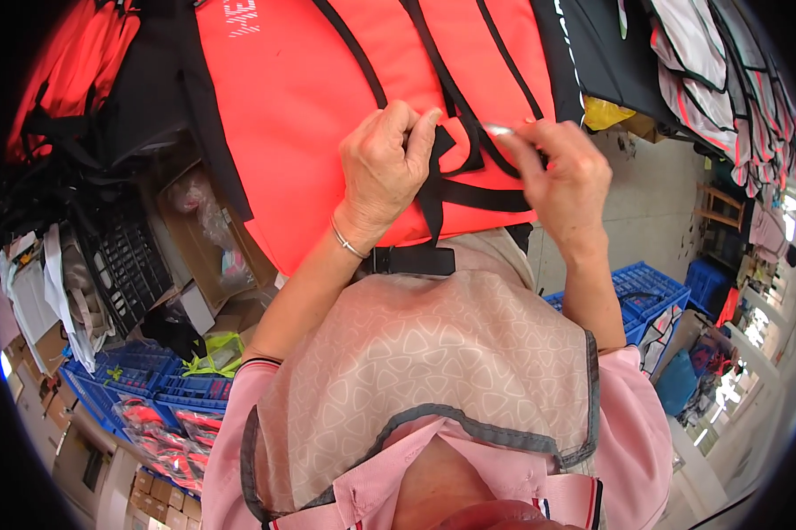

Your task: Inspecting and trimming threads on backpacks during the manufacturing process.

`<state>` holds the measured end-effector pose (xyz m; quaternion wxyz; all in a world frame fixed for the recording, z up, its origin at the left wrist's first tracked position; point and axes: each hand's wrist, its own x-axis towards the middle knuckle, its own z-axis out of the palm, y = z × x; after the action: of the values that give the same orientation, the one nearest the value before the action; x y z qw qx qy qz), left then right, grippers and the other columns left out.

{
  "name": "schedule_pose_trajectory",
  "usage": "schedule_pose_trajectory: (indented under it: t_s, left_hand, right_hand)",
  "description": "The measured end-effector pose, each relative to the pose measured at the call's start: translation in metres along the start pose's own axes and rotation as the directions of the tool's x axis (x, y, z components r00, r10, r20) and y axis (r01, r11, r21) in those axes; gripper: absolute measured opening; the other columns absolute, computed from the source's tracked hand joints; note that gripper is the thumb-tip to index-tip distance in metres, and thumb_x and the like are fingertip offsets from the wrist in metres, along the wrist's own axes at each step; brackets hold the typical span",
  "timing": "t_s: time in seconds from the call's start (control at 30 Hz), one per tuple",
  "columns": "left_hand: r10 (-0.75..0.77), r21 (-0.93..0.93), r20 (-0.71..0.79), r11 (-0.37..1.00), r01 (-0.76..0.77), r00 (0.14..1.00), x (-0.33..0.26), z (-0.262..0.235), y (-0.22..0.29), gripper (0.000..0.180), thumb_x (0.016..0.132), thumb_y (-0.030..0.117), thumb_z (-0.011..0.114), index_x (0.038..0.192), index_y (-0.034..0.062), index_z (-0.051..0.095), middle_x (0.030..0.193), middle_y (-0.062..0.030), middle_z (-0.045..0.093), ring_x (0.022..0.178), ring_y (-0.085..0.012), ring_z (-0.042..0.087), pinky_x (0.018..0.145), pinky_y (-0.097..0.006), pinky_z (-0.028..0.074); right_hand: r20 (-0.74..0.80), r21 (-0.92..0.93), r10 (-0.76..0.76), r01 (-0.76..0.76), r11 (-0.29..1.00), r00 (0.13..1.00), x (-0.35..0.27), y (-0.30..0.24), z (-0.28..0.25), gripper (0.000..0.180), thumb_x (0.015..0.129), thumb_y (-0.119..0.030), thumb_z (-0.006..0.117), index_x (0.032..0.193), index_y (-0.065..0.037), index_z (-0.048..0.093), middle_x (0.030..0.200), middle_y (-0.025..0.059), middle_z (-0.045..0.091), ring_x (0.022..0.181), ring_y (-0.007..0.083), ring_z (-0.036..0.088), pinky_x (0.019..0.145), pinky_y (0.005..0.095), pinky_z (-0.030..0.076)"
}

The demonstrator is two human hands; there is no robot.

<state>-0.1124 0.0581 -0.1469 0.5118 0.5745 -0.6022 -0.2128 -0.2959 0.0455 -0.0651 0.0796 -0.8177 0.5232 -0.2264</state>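
A large orange life vest (327,88) with black straps lies across the work surface in front of me. My left hand (385,168) is closed on a black strap (433,190) near the vest's lower edge, a thin bracelet on its wrist. My right hand (561,172) pinches a small shiny metal tool (500,131), likely small scissors or a snipper, held over the straps. A black buckle (411,260) hangs at the vest's lower edge, just above my patterned beige apron (433,371).
Blue plastic crates (142,375) with orange items stand at lower left, more blue crates (650,296) at right. Cardboard boxes (212,252) and a black crate (128,265) sit on the left. Black and light vests (698,53) are piled at upper right, more orange vests (71,62) at upper left.
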Motion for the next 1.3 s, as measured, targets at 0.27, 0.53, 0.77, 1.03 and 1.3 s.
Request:
schedule_pose_trajectory:
  t_s: [0.27, 0.53, 0.77, 1.03, 1.3]
  left_hand:
    - [-0.023, -0.027, 0.039, 0.999, 0.024, 0.999, -0.004, -0.011, 0.003, 0.029, 0.084, 0.011, 0.073, 0.069, 0.0045, 0.049, 0.060, -0.0076, 0.050, 0.053, -0.0242, 0.051, 0.049, -0.036, 0.041]
    - [0.265, 0.004, 0.625, 0.940, -0.342, 0.735, -0.062, -0.073, 0.029, 0.050, 0.071, 0.021, 0.083, 0.118, 0.0131, 0.068, 0.125, -0.0022, 0.064, 0.122, -0.0274, 0.055, 0.105, -0.049, 0.044]
    - [0.324, 0.047, 0.576, 0.903, -0.427, 0.750, -0.083, -0.101, 0.010, 0.027, 0.077, 0.018, 0.078, 0.100, 0.0051, 0.071, 0.115, -0.0064, 0.067, 0.108, -0.0272, 0.060, 0.089, -0.041, 0.053]
    - [-0.507, 0.081, 0.160, 0.862, 0.501, 0.847, -0.084, -0.107, 0.015, 0.068, 0.067, 0.016, 0.088, 0.122, -0.0004, 0.053, 0.097, -0.0130, 0.063, 0.090, -0.0181, 0.064, 0.063, -0.027, 0.057]
    - [-0.553, -0.306, 0.466, 0.632, 0.712, 0.691, -0.080, -0.109, -0.004, 0.046, 0.075, 0.006, 0.081, 0.114, -0.0053, 0.059, 0.096, -0.0050, 0.058, 0.087, -0.0098, 0.061, 0.071, -0.026, 0.054]
  right_hand:
    - [0.126, 0.133, 0.034, -0.051, 0.990, 0.991, -0.001, 0.009, -0.002, 0.013, 0.081, -0.015, 0.076, 0.088, -0.005, 0.070, 0.070, 0.0044, 0.066, 0.064, 0.0166, 0.064, 0.057, 0.0301, 0.050]
    - [-0.061, 0.471, 0.410, -0.336, 0.816, 0.910, 0.026, 0.026, -0.001, 0.028, 0.082, -0.016, 0.078, 0.101, 0.001, 0.065, 0.085, 0.0028, 0.066, 0.071, 0.0059, 0.056, 0.063, 0.0218, 0.046]
    - [0.088, 0.284, 0.071, -0.094, 0.954, 0.994, 0.048, -0.012, 0.079, 0.057, 0.069, -0.049, 0.083, 0.102, -0.008, 0.063, 0.062, 0.0071, 0.062, 0.062, 0.0231, 0.065, 0.055, 0.0343, 0.050]
    - [0.229, -0.012, 0.208, -0.210, 0.978, 0.951, 0.045, -0.031, 0.093, 0.058, 0.071, -0.053, 0.081, 0.105, -0.011, 0.060, 0.080, 0.0043, 0.067, 0.068, 0.0236, 0.067, 0.059, 0.0356, 0.050]
    - [0.286, 0.501, 0.236, -0.355, 0.789, 0.928, 0.039, -0.039, 0.098, 0.049, 0.076, -0.036, 0.082, 0.104, -0.001, 0.061, 0.067, 0.0061, 0.065, 0.059, 0.0140, 0.060, 0.053, 0.0304, 0.045]
